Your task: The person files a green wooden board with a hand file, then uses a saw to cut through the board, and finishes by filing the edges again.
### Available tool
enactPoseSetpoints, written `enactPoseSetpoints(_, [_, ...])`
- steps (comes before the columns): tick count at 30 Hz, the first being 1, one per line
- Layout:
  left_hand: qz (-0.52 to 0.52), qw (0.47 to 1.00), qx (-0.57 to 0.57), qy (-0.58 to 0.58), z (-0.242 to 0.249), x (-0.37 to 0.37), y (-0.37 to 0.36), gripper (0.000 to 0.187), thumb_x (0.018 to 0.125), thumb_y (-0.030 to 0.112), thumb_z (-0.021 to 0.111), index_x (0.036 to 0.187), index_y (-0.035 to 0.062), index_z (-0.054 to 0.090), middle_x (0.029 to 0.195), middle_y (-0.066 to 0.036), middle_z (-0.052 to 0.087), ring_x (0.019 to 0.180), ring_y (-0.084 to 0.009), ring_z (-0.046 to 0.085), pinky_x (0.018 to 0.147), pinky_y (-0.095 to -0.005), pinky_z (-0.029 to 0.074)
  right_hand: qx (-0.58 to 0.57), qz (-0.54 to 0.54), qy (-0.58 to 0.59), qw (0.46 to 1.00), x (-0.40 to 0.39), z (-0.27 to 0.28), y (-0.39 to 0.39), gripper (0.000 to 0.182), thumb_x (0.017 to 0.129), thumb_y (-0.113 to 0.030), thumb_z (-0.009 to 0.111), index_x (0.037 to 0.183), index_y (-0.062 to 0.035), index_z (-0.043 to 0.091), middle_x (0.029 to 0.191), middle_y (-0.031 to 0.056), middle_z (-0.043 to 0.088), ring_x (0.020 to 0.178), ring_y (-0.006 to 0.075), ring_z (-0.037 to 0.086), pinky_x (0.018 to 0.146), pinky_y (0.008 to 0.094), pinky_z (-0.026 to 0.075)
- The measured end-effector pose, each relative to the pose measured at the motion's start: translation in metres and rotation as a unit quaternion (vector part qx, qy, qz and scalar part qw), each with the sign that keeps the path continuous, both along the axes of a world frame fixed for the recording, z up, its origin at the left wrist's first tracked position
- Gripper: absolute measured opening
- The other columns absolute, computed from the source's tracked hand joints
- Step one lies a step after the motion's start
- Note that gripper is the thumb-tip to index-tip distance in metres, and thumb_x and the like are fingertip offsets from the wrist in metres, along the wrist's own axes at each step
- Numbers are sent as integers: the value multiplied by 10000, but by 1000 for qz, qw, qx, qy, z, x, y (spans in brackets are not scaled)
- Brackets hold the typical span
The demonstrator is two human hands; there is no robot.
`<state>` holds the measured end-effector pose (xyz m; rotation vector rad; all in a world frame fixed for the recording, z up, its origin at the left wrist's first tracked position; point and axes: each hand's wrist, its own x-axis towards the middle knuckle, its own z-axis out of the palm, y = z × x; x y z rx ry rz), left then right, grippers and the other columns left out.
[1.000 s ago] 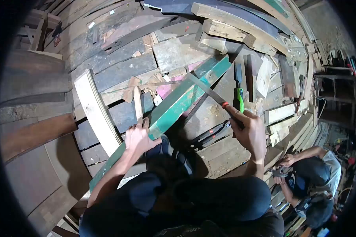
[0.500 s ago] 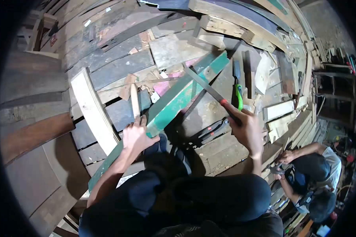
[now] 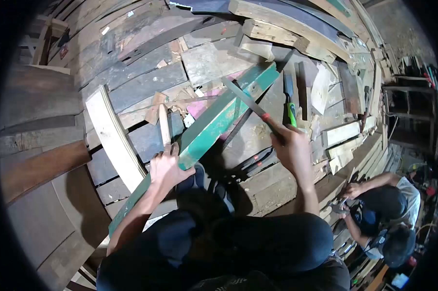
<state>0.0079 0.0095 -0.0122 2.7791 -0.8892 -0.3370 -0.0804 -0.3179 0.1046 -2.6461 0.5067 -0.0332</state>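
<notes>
My left hand (image 3: 165,167) is closed around the lower part of a long green-painted wooden beam (image 3: 214,128), which slants up to the right. My right hand (image 3: 291,148) grips the dark handle of a flat metal file (image 3: 243,97), marked by a red band near the blade. Its blade lies across the upper part of the beam. To the right of the blade rests a chisel with a bright green handle (image 3: 291,114). Beside my left fingers is a pale wooden stick (image 3: 164,126), perhaps a tool handle; its lower end is partly hidden.
A pale moulded board (image 3: 114,138) lies at left on the plank surface. Wood offcuts (image 3: 321,89) and stacked timber (image 3: 291,36) sit at the back and right. A black tool (image 3: 255,160) lies near my feet. Another person (image 3: 388,203) crouches at lower right, working with both hands.
My right hand has moved slightly left and down, drawing the file a little to the left across the beam. The left hand keeps its hold. The view has shifted slightly.
</notes>
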Motion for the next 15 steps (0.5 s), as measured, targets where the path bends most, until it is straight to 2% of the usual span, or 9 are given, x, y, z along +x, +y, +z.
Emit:
enactPoseSetpoints(1, [3, 1000, 5, 4, 1, 0, 0, 888, 613, 511, 878, 1284, -37, 684, 1121, -172, 702, 819, -357, 748, 754, -456, 611, -29, 8, 1, 1000, 8, -25, 1, 465, 907, -131, 731, 1358, -244, 719, 768, 194, 643, 675, 386, 679, 641, 473, 546])
enactPoseSetpoints(2, [2, 1000, -11, 11, -3, 1, 2, 888, 615, 510, 875, 1291, -32, 681, 1118, -175, 703, 816, -358, 747, 748, -457, 610, -6, 8, -14, 1000, 18, -51, -3, 466, 916, -148, 727, 1370, -254, 709, 776, 203, 643, 679, 395, 674, 643, 479, 545])
enactPoseSetpoints(3, [-1, 1000, -9, 10, -3, -1, 2, 884, 617, 507, 874, 1291, -31, 681, 1112, -175, 703, 817, -358, 747, 751, -461, 610, 16, 10, -28, 999, 31, -55, -1, 468, 924, -165, 724, 1381, -265, 700, 785, 212, 642, 682, 404, 668, 645, 485, 545])
enactPoseSetpoints(6, [11, 1000, -12, 7, -3, -2, 3, 893, 616, 508, 877, 1298, -31, 677, 1116, -186, 698, 838, -368, 744, 781, -477, 604, 0, 19, -12, 1000, 27, -21, -5, 440, 903, -130, 736, 1332, -227, 735, 771, 202, 639, 664, 393, 667, 630, 481, 538])
enactPoseSetpoints(9, [2, 1000, -9, 17, 3, -1, 2, 946, 605, 531, 900, 1302, -57, 647, 1109, -222, 685, 847, -368, 741, 821, -451, 594, -1, 9, -21, 1000, 1, 31, 2, 439, 875, -121, 759, 1305, -208, 752, 749, 181, 625, 655, 382, 664, 618, 477, 531])
enactPoseSetpoints(10, [-2, 1000, 0, 17, 2, -1, 2, 941, 605, 526, 898, 1300, -57, 649, 1092, -212, 682, 831, -366, 736, 823, -445, 593, -6, -10, 10, 1000, -5, 41, 5, 443, 872, -124, 759, 1306, -212, 750, 750, 170, 628, 663, 377, 664, 619, 476, 532])
enactPoseSetpoints(13, [1, 1000, 4, 19, 4, -1, 1, 936, 608, 532, 890, 1297, -55, 652, 1097, -205, 683, 837, -365, 736, 820, -446, 593, -18, -5, 5, 1000, 1, 16, 1, 452, 870, -68, 756, 1308, -176, 749, 814, 186, 683, 677, 323, 686, 642, 411, 525])
enactPoseSetpoints(14, [5, 999, 14, 31, 3, 0, 0, 937, 616, 551, 879, 1297, -52, 652, 1115, -204, 686, 863, -366, 740, 830, -447, 594, -4, -15, 18, 1000, 10, -9, -4, 416, 887, -98, 752, 1296, -172, 754, 805, 181, 677, 673, 328, 678, 646, 419, 524])
enactPoseSetpoints(15, [6, 999, 9, 40, 3, 1, 1, 928, 609, 542, 880, 1293, -47, 663, 1116, -202, 690, 856, -367, 741, 806, -451, 598, 15, 7, -24, 1000, 20, -31, -9, 395, 900, -137, 752, 1293, -180, 756, 821, 190, 687, 673, 343, 674, 650, 426, 522])
